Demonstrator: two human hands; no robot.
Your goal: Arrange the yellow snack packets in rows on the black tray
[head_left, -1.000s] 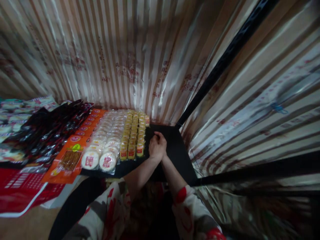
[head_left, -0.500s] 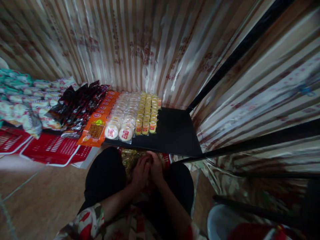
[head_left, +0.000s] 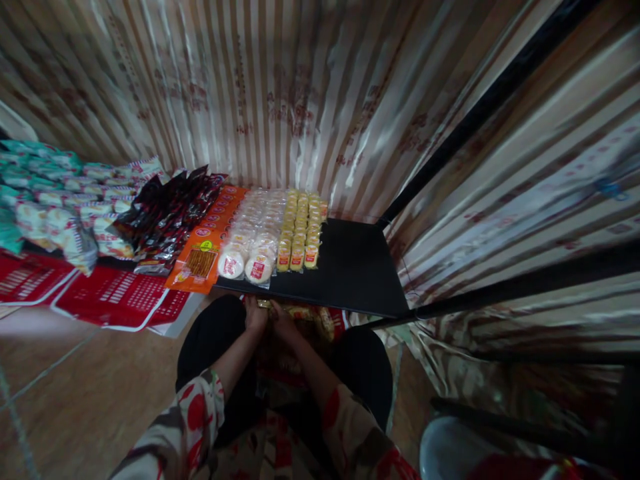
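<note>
My left hand (head_left: 255, 314) and my right hand (head_left: 283, 321) are down between my knees, just under the front edge of the black shelf (head_left: 350, 273). Both reach into a pile of yellow-and-red wrapped snack packets (head_left: 313, 321) below the shelf. The fingers are closed round packets in the pile, partly hidden. On the shelf stand rows of small yellow packets (head_left: 300, 233), next to rows of round white cakes in clear wrap (head_left: 250, 243).
Orange snack packs (head_left: 203, 257), black-red packets (head_left: 167, 213) and green-white packets (head_left: 50, 200) lie to the left. Red printed sheets (head_left: 107, 297) hang at the shelf's front. A shiny striped curtain (head_left: 280, 100) surrounds the corner. A white bucket rim (head_left: 445, 450) stands at the lower right.
One second ago my hands were on the black shelf beside the yellow packets. They dropped below the shelf edge, and now reach forward into the packets there.
</note>
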